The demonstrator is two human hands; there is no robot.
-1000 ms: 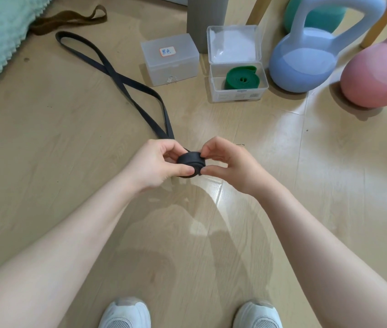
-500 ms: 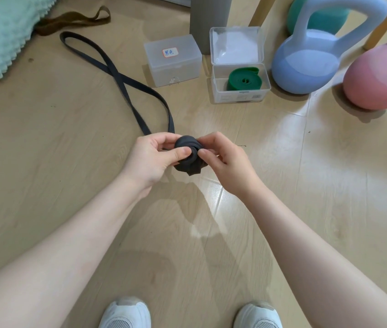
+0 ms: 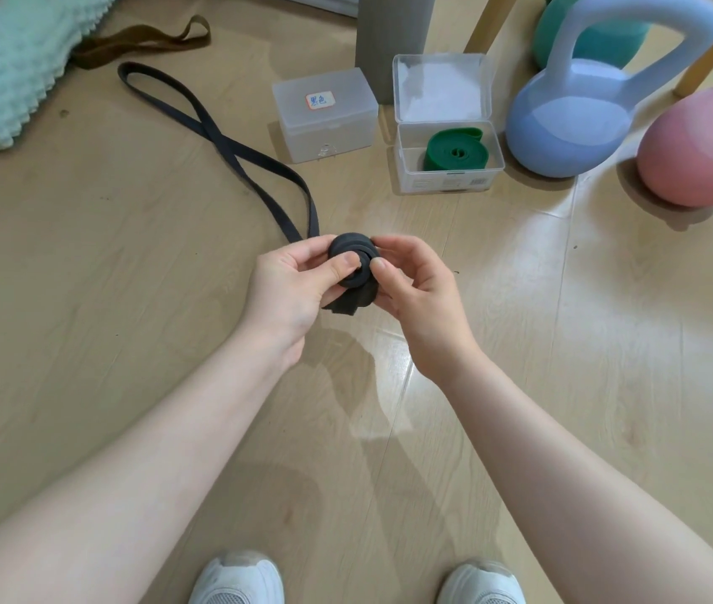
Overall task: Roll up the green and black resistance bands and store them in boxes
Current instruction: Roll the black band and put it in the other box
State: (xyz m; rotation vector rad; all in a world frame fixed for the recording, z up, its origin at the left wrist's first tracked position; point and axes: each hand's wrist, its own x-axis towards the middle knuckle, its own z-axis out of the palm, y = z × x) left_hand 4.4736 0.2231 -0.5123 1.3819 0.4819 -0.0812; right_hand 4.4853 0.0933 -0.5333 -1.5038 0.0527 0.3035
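Black band (image 3: pixel 352 265) sat mid-frame as a part-wound coil, pinched between left hand (image 3: pixel 289 283) and right hand (image 3: pixel 417 289), thumbs pressing its face, seemingly to stop it springing loose; its tail trailed toward upper left. Green band (image 3: pixel 455 152) lay boxed.

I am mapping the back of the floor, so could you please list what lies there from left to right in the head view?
Mint-green knobbly foam roller → closed clear plastic box with label → open clear box holding rolled green band → pale blue kettlebell → pink kettlebell.
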